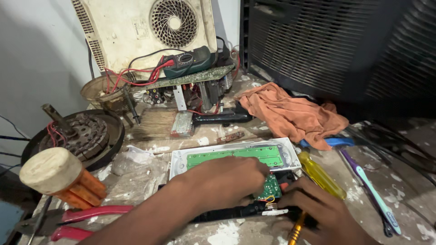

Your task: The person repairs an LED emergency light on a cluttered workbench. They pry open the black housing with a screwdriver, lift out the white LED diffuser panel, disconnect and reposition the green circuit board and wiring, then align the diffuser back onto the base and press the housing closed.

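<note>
Green circuit board [236, 156], long and narrow, sits inside a white oblong plastic housing [178, 159] lying flat at mid-surface. A second, smaller green board [271, 186] with tiny components lies just below the housing's right end, above a black casing [245, 209]; thin yellow and red wires curl at its lower edge.

Left hand [227, 179]: forearm comes in from lower left, palm down, fingers curled over the lower edge of the white housing and touching the small board. Pressing or pinching, cannot tell which; fingertips hidden.

Right hand [313, 204]: enters from lower right, fingers bent and closed on a screwdriver with an amber shaft [296, 229] that runs down out of the grip. Tip not visible. Hand rests against the black casing beside the small board.

Around:
- yellow-handled screwdriver [321, 177] just right of the housing
- toothbrush [374, 195] further right, lying on the paint-spattered surface [408, 181]
- orange rag [290, 115] bunched behind the housing
- paintbrush [181, 123] with black handle, behind
- green multimeter [188, 61] with red leads on a larger bare board, far back
- wooden mallet [61, 174] at left, red-handled pliers [86, 218] beneath it
- motor winding in a dark round pan [75, 134] at far left
</note>
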